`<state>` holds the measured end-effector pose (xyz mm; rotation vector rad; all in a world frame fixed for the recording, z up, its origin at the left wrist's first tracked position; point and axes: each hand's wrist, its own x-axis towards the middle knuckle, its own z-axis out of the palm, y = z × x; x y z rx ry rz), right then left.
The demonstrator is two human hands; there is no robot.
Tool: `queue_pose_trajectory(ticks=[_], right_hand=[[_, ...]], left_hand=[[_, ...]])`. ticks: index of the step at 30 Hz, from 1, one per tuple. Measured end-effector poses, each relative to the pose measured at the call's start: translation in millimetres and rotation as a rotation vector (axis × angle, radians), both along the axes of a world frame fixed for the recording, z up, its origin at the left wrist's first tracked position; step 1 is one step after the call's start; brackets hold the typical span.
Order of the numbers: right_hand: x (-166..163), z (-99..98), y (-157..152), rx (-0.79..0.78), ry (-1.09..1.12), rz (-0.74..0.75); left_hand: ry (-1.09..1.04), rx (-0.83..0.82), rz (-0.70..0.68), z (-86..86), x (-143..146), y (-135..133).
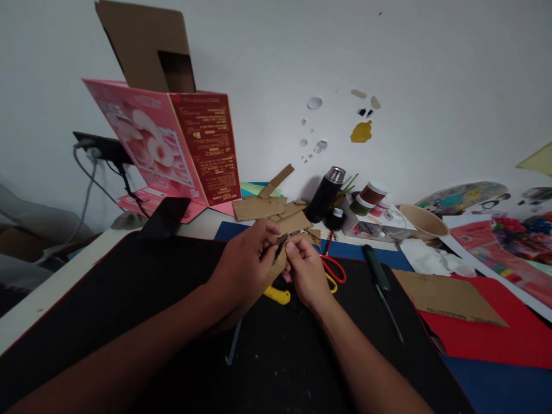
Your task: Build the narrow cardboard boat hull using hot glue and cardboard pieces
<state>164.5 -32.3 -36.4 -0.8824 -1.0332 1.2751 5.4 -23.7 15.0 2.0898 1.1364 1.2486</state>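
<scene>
Several plugs (94, 153) sit in a black strip (114, 150) at far left, beside a pink box (150, 144) with brown card (142, 40) rising above its top edge. A phone (166, 217) is in front, by the edge of the black mat (172, 261). Over the mat, the left hand (244, 265) pinches a torn cardboard piece (280, 262) between thumb and fingers; scraps (261, 207) lie behind. Just below the piece is a yellow handle (278, 295). The right hand (305, 271) grips the piece's right edge, thumb against fingertips. Farther right come a flask (326, 194), red scissors (340, 271), jars (368, 197), a tool (383, 290), tissue (433, 259) and a cardboard sheet (452, 296) on red paper (487, 345).
</scene>
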Motion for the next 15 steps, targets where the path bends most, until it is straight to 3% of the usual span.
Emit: queue_pose_trajectory(ticks=[15], right_hand=[[0.8, -1.4, 1.0, -0.001, 0.021, 0.007]], left_hand=[[0.005, 0.031, -0.01, 0.1, -1.2, 0.8]])
